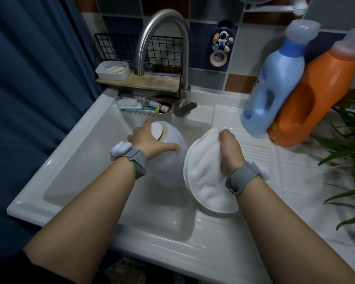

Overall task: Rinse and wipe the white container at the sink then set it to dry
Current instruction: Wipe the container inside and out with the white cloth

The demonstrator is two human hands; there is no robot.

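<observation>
Nearest, the front rim of the white sink (131, 232) ran across the view, and both forearms reached over it into the basin. A wet patch of basin floor lay open between the arms, and a wider stretch of bare basin lay to the left. The right hand (230, 148) had its fingers curled into a round white cloth (205, 181), gripping it near the top, the cloth hanging over the basin's right edge beside the ribbed drainboard (256, 150). The left hand (150, 140) held the white container (170, 160) above the basin, fingers spread wide over its upper end, thumb along its side; cloth and container were just beside each other. Beyond, a brush rack (143, 108) hugged the back wall under the steel faucet (164, 48). A blue bottle (275, 83) and an orange bottle (324, 95) crowded the right rear corner.
</observation>
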